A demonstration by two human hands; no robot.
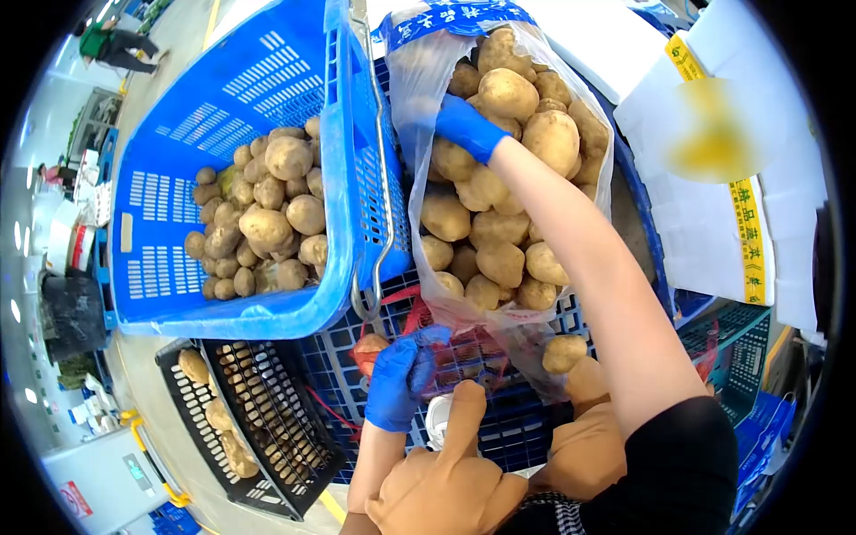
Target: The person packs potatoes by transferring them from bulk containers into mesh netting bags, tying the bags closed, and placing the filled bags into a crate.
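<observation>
My right hand [473, 127], in a blue glove, reaches into a clear plastic bag [406, 85] full of large potatoes [499, 227]. Its fingertips are hidden at the bag's left side, so their grip does not show. Lower down, my left hand [399, 379], also blue-gloved, has its fingers curled closed beside the bag's lower edge and some red mesh [477, 352]. What its fingers hold, if anything, is hidden. A potato [368, 353] in red netting lies just left of that hand. Another potato [564, 354] sits below the bag.
A large blue crate [267, 316] with smaller potatoes stands tilted at left. Below it is a black crate [308, 464] with potatoes. White boxes [695, 205] with yellow tape stand at right. Tan, glove-shaped material [446, 486] covers the bottom centre. A person [116, 45] walks far off.
</observation>
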